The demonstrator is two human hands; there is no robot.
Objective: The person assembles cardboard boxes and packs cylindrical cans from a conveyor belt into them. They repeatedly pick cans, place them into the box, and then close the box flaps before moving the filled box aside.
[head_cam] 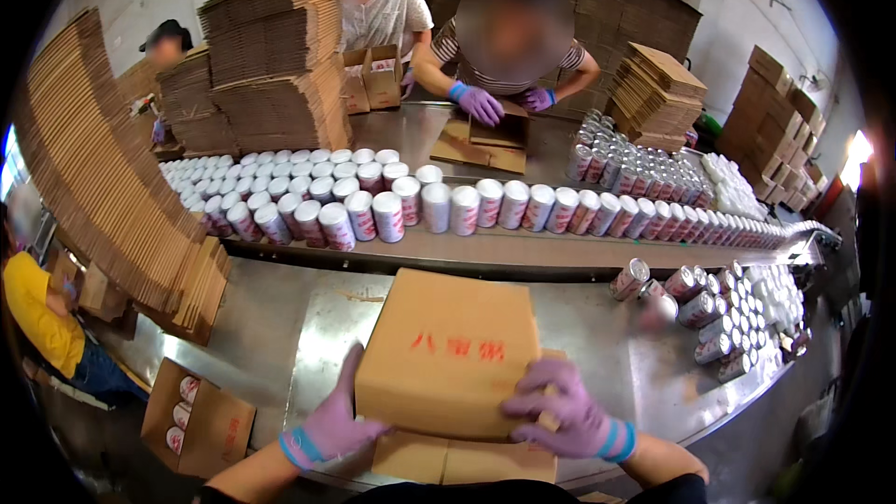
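Observation:
Before me a cardboard carton (pixel 448 343) with red printing on its upper face is held above the steel table (pixel 336 322). My left hand (pixel 336 413), in a purple glove with a blue cuff, presses along its left side near the lower corner. At the right edge my right hand (pixel 560 409), gloved alike, grips with bent fingers; a small piece of cardboard shows between them. Cardboard flaps (pixel 462 458) lie below the carton's near side, and I cannot tell whether they belong to it.
A conveyor (pixel 504 245) carries printed cans (pixel 514 204) across the view. More cans (pixel 714 318) stand at the right. Flat cartons (pixel 115 175) lean in a tall stack at left, above an open carton of cans (pixel 182 420). Co-workers are across and left; one handles a carton (pixel 490 143).

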